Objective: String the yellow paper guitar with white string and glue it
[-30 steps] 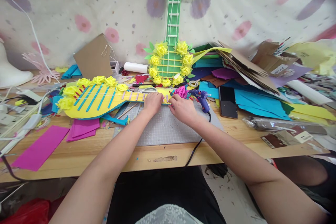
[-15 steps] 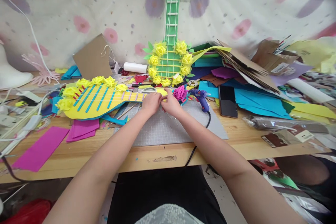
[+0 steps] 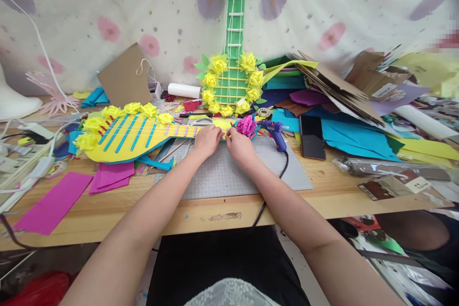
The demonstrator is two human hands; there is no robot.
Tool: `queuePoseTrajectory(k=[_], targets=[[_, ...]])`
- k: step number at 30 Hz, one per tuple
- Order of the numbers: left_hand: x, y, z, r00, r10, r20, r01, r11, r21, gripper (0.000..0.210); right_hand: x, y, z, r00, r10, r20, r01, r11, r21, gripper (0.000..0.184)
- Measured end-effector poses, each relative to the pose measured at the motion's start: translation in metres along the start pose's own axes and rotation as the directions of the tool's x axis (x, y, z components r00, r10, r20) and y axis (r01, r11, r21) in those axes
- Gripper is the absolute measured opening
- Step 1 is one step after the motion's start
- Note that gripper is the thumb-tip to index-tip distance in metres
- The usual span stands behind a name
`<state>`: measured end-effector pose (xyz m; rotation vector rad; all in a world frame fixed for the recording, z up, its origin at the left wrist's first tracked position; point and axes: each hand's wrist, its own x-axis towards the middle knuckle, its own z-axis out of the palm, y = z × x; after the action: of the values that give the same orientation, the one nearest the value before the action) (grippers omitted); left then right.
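A yellow craft guitar (image 3: 125,139) with a blue edge, blue strips across its body and yellow paper flowers lies on its side across the table. Over the narrow end of its neck, my left hand (image 3: 208,140) is closed, fingertips bent together. Just right of it, my right hand (image 3: 241,145) pinches at the neck's end, beside a magenta paper flower (image 3: 246,125). Whatever the fingertips of either hand hold is too small or hidden to name. Scissors (image 3: 201,122) lie along the neck behind my left hand. Below both hands is a grey cutting mat (image 3: 215,179).
A green craft guitar (image 3: 234,33) with yellow flowers stands upright at the back. To the right are a blue glue gun (image 3: 274,133) with a black cord, a phone (image 3: 312,137), blue paper (image 3: 353,138) and cardboard (image 3: 340,91). Magenta paper (image 3: 53,203) lies at the left.
My right hand has moved slightly right and down, opening a small gap between the two hands. My left hand stays at about the same place on the neck.
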<state>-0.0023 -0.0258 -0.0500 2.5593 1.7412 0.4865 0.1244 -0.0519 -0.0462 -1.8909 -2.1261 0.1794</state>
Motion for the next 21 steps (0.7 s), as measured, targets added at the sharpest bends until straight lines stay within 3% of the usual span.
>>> queuePoseTrajectory(k=[6, 11, 21], targets=[[0.001, -0.001, -0.006, 1.0, 0.002, -0.005, -0.002, 0.998, -0.067, 0.022, -0.003, 0.001, 0.0, 1.0, -0.006, -0.008, 0.005, 0.999, -0.043, 0.029], [0.003, -0.005, -0.008, 0.998, -0.02, 0.059, 0.03, 0.986, -0.165, 0.018, -0.005, 0.001, 0.002, 1.0, 0.0, 0.0, 0.0, 0.999, -0.052, 0.03], [0.004, -0.008, -0.013, 0.998, 0.029, 0.064, -0.019, 0.99, -0.143, 0.015, -0.006, 0.008, 0.004, 0.999, -0.034, -0.038, 0.036, 0.999, 0.038, 0.026]])
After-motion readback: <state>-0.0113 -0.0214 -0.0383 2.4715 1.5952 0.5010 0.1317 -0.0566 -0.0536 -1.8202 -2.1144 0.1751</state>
